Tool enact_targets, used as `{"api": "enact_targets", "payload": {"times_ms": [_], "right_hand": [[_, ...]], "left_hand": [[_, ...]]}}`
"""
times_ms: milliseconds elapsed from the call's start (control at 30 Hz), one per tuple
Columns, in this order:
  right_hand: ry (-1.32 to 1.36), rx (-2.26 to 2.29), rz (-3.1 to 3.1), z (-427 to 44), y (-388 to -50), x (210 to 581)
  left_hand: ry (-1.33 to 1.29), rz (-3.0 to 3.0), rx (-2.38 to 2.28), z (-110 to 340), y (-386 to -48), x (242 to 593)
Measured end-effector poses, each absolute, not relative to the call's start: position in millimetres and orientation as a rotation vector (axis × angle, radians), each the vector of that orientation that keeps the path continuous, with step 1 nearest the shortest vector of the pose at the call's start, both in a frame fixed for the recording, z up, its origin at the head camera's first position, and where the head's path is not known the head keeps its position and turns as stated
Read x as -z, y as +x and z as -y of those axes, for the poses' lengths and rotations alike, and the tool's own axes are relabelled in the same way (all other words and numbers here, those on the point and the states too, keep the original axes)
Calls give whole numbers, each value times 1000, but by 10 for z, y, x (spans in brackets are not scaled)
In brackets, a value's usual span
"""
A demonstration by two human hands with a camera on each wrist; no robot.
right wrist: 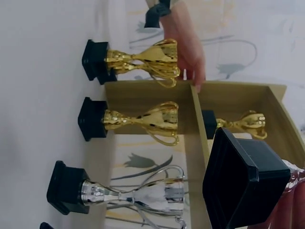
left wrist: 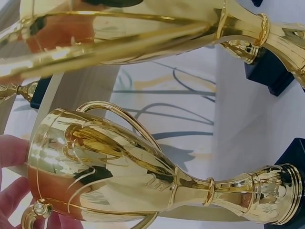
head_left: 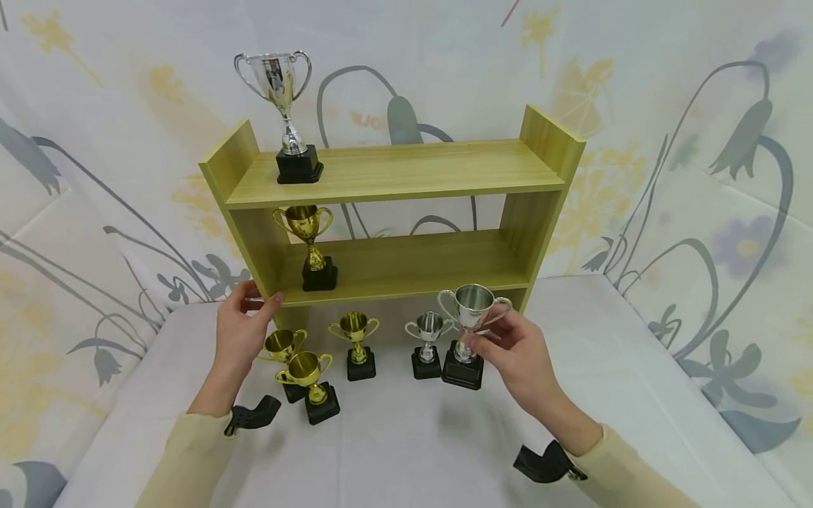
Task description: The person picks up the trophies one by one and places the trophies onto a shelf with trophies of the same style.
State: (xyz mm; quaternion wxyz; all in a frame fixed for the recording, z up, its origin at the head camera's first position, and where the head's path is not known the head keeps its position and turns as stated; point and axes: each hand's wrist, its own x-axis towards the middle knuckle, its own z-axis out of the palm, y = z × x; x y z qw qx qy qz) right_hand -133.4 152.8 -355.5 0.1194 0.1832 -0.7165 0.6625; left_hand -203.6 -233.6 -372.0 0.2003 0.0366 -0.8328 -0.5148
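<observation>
Gripping the shelf unit (head_left: 406,264) at its left side, the left hand (head_left: 236,326) has its thumb on the front-left corner of the middle board and its other fingers against the outer face of the side panel. Just below, before the unit's lower left corner, two gold trophies stand close together on the white-covered counter (head_left: 394,441): a rear gold cup (head_left: 281,344) and a front gold cup (head_left: 305,370) that partly hides it. Above them, a tall silver trophy (head_left: 279,83) stands near the top board's left end, and a shelved gold trophy (head_left: 306,226) near the left end of the middle board. Further right, a lone gold cup (head_left: 354,327) and then a small silver cup (head_left: 428,327) stand on the counter along the unit's front. Just beside the latter, the right hand (head_left: 519,353) holds a larger silver trophy (head_left: 473,309) raised off the counter, near the unit's lower right corner; its stem lies between the thumb in front and the fingers behind, its black base hanging below them.
</observation>
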Motion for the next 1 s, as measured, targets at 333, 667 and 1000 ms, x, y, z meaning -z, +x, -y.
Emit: {"api": "enact_targets", "payload": {"times_ms": [333,667,1000], "right_hand": [[548,-1952,2079,-1525,-1374,3463],[598,-1986,1998,-1563,-1404,3364],[671,-1957,1981,-1552,-1477,3273]], "left_hand": [[92,2349,1416,2361,-2023,3713],[71,2358,1387,2349,-2053,3723],[67,2355,1384,2338,-2015,3689]]}}
